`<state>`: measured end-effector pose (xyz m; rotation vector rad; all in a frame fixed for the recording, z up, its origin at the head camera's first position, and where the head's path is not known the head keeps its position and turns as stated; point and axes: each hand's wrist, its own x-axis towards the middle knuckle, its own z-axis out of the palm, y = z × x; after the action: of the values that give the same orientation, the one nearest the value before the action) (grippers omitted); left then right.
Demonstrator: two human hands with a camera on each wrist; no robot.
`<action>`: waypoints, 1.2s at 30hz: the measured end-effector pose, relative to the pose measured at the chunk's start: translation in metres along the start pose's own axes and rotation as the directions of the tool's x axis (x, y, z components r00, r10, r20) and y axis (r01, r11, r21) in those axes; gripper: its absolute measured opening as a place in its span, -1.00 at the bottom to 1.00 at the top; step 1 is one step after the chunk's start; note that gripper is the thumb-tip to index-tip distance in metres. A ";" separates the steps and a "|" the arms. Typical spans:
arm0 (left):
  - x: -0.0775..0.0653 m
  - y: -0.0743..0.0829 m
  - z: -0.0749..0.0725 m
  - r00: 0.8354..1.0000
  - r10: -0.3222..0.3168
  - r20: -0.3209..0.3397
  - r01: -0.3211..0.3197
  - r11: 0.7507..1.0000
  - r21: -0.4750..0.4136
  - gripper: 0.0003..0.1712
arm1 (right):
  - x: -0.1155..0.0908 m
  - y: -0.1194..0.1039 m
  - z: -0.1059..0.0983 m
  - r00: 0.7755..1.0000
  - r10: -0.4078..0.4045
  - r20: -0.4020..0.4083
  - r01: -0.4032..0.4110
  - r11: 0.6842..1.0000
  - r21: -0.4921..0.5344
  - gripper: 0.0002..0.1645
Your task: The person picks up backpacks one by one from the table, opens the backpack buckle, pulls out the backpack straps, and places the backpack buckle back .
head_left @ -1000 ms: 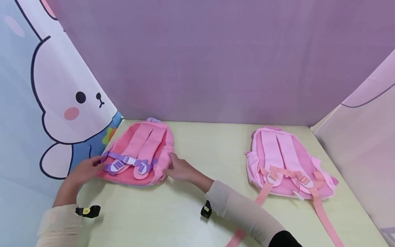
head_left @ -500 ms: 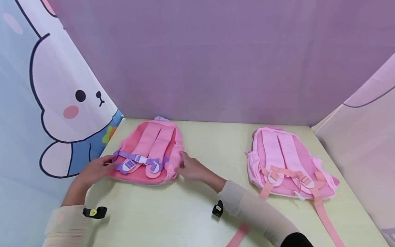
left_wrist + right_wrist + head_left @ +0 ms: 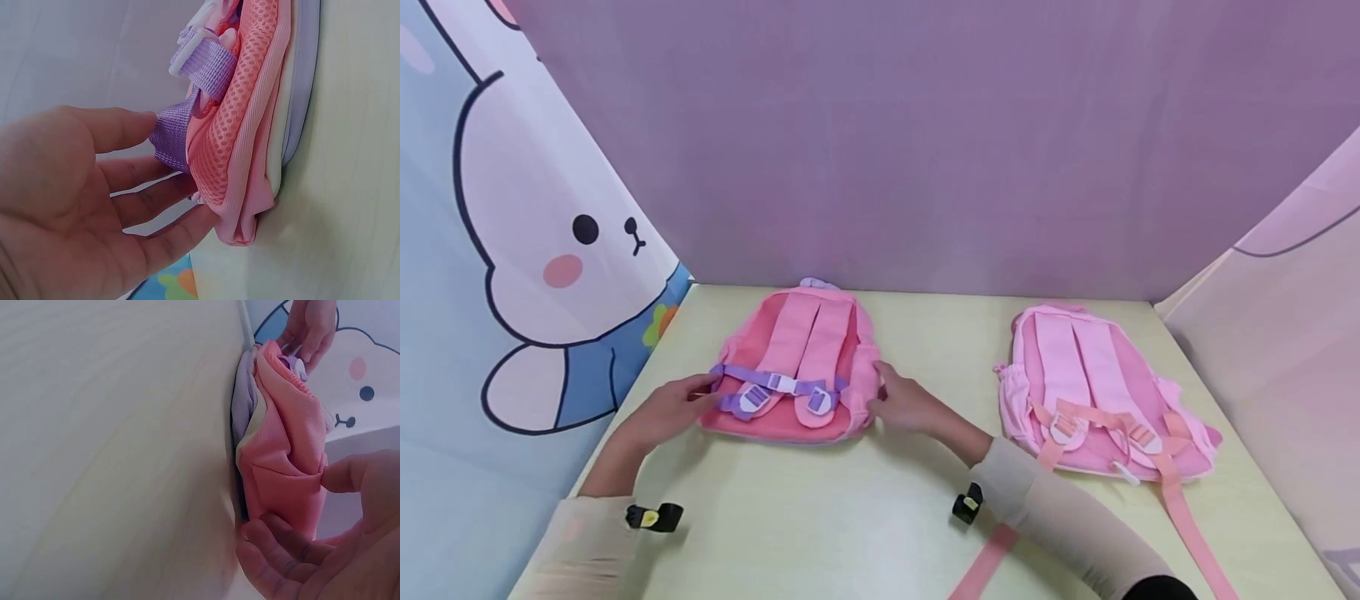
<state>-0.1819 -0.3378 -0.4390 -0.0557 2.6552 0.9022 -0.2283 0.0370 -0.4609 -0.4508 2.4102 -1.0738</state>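
A pink children's backpack (image 3: 788, 335) lies on the table with its straps and mesh back facing up. A purple strap with a white buckle (image 3: 783, 383) crosses it. My left hand (image 3: 672, 408) holds the bag's left lower side. In the left wrist view, the thumb presses a purple strap (image 3: 172, 134), with the fingers behind it and along the bag's edge. On the opposite side, my right hand (image 3: 912, 403) grips the bag by its side pocket (image 3: 284, 494), thumb on top and fingers bent low near the table. The bag's front is hidden underneath.
A second, lighter pink backpack (image 3: 1063, 358) lies to the right, its peach straps (image 3: 1187, 517) trailing toward the front edge. Behind the table (image 3: 760, 517) stands a purple backdrop (image 3: 925, 150). A rabbit-print cloth (image 3: 535, 208) hangs on the left.
Both hands have moved the pink backpack to the right along the table, away from the rabbit cloth. The second backpack has stayed in place.
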 end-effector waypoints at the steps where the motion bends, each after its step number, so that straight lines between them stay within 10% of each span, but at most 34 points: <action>1: 0.001 0.003 0.002 1.000 0.007 0.001 -0.007 1.000 0.003 -0.24 | -0.002 0.002 -0.002 1.000 0.004 -0.002 -0.004 1.000 -0.002 -0.03; 36: 0.020 0.084 0.062 0.970 0.232 0.073 -0.231 0.973 -0.019 -0.37 | -0.060 0.066 -0.069 0.988 0.106 -0.111 -0.120 0.985 -0.126 -0.15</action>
<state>-0.1943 -0.2326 -0.4427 0.2866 2.6242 0.9685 -0.2218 0.1493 -0.4538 -0.3034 2.5756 -0.9138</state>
